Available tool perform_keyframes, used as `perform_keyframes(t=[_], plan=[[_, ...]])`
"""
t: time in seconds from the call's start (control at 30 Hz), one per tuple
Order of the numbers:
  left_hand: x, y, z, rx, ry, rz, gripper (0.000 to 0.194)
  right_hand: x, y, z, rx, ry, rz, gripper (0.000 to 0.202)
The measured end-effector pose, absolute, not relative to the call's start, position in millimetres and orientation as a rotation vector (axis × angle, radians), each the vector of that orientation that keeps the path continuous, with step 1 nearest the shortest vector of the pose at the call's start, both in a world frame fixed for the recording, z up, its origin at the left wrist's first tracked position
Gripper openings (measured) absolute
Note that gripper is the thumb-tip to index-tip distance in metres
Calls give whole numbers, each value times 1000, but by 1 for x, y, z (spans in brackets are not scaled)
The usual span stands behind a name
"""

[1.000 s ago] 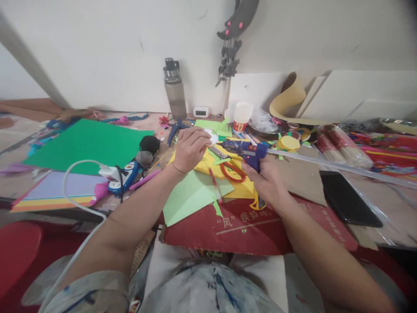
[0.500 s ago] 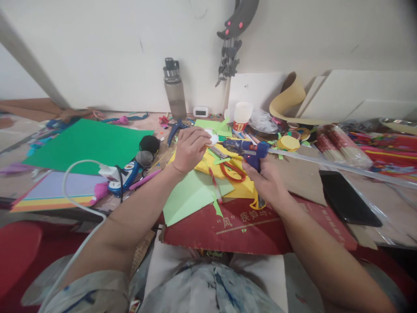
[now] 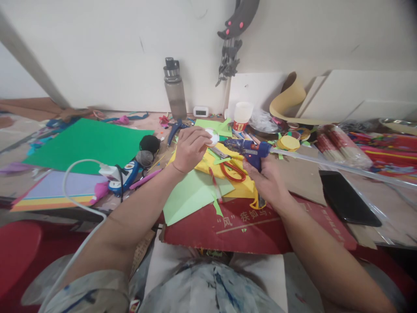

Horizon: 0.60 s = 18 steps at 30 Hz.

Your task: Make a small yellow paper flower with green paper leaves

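Note:
My left hand [image 3: 191,150] is closed on a small white disc [image 3: 213,137], pinching it at its left edge. Wrapped round the grip of a blue hot glue gun [image 3: 247,148] is my right hand [image 3: 269,178]. A long clear glue stick [image 3: 325,162] runs out of the gun's back to the right. The nozzle points left and lies close to the disc; whether they touch I cannot tell. Beneath the hands are red-handled scissors [image 3: 233,171], yellow sheets [image 3: 243,189], a pale green sheet [image 3: 185,198] and a red-and-clear pen [image 3: 215,185].
A water bottle [image 3: 175,93], a small digital clock [image 3: 200,111] and a paper cup [image 3: 243,115] stand along the wall. Green card [image 3: 87,145] and a blue power strip [image 3: 125,177] with a white cable lie left. A black phone [image 3: 350,198] lies right, on the table's near side.
The glue gun has shifted very slightly right, its nozzle a little farther from the disc's middle. The disc is turned slightly more toward me. Both hands keep their hold.

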State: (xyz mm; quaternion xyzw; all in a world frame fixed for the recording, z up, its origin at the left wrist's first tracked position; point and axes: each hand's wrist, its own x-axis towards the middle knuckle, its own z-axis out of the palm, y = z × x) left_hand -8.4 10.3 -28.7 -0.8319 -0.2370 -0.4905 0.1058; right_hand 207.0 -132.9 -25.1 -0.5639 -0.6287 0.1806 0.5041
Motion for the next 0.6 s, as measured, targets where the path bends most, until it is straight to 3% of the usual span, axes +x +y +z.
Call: perform_keyframes(t=[0.6], plan=[[0, 18, -43, -2601, -933, -1730, 16, 197, -144, -20, -1284, -1296, 622, 26]])
